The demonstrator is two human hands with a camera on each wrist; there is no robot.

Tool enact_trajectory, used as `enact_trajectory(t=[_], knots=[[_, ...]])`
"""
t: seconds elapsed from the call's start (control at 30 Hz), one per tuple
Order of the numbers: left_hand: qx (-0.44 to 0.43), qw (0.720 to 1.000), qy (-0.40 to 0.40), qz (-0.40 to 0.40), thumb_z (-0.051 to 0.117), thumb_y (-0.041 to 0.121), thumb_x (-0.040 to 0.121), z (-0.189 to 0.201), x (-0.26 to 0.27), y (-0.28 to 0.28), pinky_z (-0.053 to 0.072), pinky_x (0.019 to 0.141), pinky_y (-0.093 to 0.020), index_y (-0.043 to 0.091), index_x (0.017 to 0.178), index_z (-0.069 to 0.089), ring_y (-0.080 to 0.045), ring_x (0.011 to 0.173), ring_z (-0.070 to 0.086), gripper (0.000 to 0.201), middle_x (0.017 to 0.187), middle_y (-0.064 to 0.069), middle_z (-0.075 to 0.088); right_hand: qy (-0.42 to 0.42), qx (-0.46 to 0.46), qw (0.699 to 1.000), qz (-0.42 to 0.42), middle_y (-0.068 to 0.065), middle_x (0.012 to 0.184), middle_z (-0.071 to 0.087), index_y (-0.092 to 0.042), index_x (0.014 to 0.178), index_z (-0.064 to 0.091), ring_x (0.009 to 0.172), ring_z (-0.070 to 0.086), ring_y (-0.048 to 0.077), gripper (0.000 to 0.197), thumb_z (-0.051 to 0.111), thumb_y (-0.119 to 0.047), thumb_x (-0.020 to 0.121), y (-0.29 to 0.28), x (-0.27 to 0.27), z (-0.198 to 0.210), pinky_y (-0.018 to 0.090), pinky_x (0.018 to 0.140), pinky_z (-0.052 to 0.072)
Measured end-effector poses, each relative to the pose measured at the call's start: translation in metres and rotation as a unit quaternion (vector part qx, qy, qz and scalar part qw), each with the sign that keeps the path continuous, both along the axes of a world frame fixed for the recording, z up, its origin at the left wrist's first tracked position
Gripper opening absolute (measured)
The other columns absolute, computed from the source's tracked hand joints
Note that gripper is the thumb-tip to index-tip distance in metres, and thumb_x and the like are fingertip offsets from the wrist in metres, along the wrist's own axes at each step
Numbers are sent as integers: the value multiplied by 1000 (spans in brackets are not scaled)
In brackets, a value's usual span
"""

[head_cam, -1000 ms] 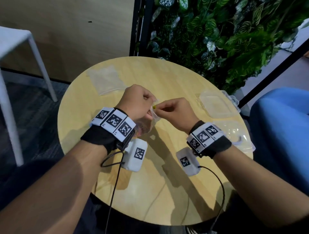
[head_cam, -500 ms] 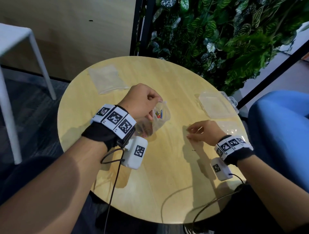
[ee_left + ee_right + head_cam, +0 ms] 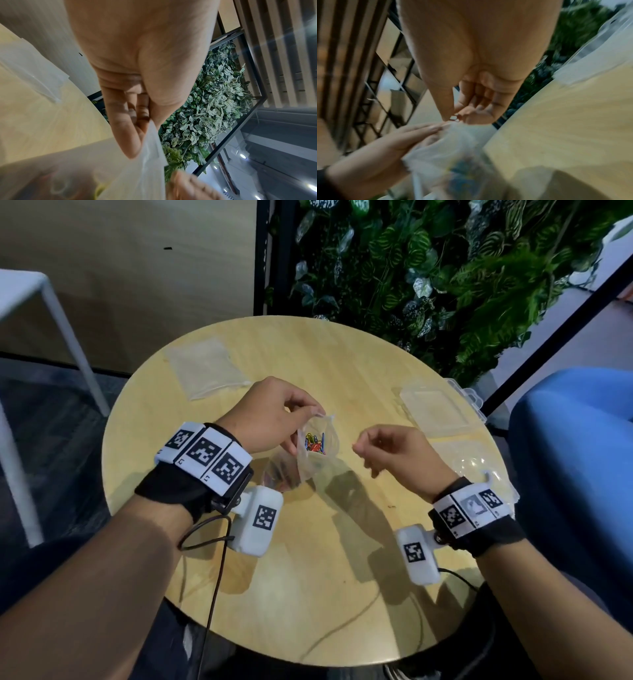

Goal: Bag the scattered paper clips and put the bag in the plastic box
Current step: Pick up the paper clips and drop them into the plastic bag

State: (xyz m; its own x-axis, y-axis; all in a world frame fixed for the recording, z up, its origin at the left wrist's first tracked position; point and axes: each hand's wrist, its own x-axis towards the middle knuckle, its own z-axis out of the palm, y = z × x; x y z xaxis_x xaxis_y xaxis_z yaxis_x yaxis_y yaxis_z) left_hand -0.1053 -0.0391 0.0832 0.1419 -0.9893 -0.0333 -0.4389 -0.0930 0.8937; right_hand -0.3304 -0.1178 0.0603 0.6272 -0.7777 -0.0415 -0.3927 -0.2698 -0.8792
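Observation:
My left hand (image 3: 308, 414) pinches the top edge of a small clear bag (image 3: 320, 460) and holds it open above the round wooden table (image 3: 308, 577). Several coloured paper clips (image 3: 315, 441) lie inside the bag. My right hand (image 3: 358, 445) hovers just right of the bag's mouth, thumb and forefinger pinched on a small pale paper clip (image 3: 453, 119). The left wrist view shows the bag (image 3: 150, 155) hanging from my left fingers (image 3: 130, 135). The clear plastic box (image 3: 435, 409) lies open at the table's right side, its other half (image 3: 479, 470) nearer me.
A flat pile of spare clear bags (image 3: 205, 368) lies at the table's far left. A blue seat (image 3: 582, 457) stands close on the right, a white stool (image 3: 34, 302) on the left and a plant wall (image 3: 445, 268) behind.
My right hand went from the bag's mouth down to the table at the right, and has now risen back beside the bag with a clip pinched. The left hand kept the bag in place.

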Motion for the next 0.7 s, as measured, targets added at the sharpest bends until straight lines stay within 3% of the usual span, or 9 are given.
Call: enact_trajectory(t=[0.07, 0.17, 0.27, 0.37, 0.43, 0.47, 0.57, 0.7], knots=[[1, 1000, -4, -9, 59, 20, 100, 0, -2, -1, 61, 68, -53, 16, 103, 77, -35, 63, 74, 19, 101, -6, 75, -48, -43, 998, -1, 2, 66, 62, -4, 85, 69, 56, 53, 7, 13, 70, -17, 87, 10, 19, 8, 21, 54, 46], [-2, 1000, -9, -10, 59, 22, 100, 0, -2, -1, 62, 64, -42, 19, 105, 77, -28, 56, 73, 19, 104, -7, 74, -35, -102, 994, 1, 0, 68, 70, -18, 81, 74, 59, 56, 7, 7, 74, -24, 83, 14, 37, 6, 21, 59, 46], [-12, 1000, -11, -10, 59, 21, 100, 0, 0, -1, 61, 59, -35, 17, 105, 77, -26, 56, 73, 19, 107, -6, 74, -27, -143, 989, -16, -4, 70, 71, -21, 86, 76, 59, 58, 11, 6, 70, -24, 86, 10, 38, -1, 29, 60, 49], [-20, 999, -1, -32, 58, 18, 101, -1, 4, -2, 62, 54, -35, 16, 104, 78, -30, 71, 74, 20, 103, -8, 75, -79, -92, 992, -35, 2, 89, 67, -21, 106, 69, 63, 60, 17, 21, 65, -12, 88, -1, 33, -6, 34, 56, 53], [-23, 998, 4, -58, 58, 17, 101, -1, 5, -1, 58, 52, -26, 16, 103, 78, -21, 73, 73, 20, 96, -2, 75, -70, -43, 996, 16, 0, 110, 65, -20, 118, 64, 73, 64, 19, 33, 67, -8, 87, -4, 31, -10, 31, 59, 56], [-26, 997, 1, -70, 58, 18, 101, 0, 4, 0, 55, 53, -22, 17, 102, 78, -14, 71, 70, 20, 91, 5, 75, -69, -28, 996, 39, 2, 111, 67, -15, 116, 66, 76, 65, 18, 30, 68, -8, 87, -3, 31, -14, 29, 61, 56], [-43, 996, -29, -79, 59, 18, 100, 1, 8, 0, 52, 70, -24, 17, 99, 78, -8, 75, 65, 19, 85, 12, 73, -109, 21, 993, 26, 8, 85, 73, -5, 93, 73, 70, 64, 14, 10, 68, -10, 86, 4, 35, -19, 26, 63, 54], [-97, 990, -101, -33, 66, 19, 95, 0, 17, 0, 47, 84, -16, 24, 99, 78, -9, 94, 62, 13, 103, 3, 66, -138, -4, 990, -13, 11, 72, 72, 1, 84, 75, 58, 62, 14, 18, 69, -16, 87, 11, 39, -13, 26, 60, 52]])
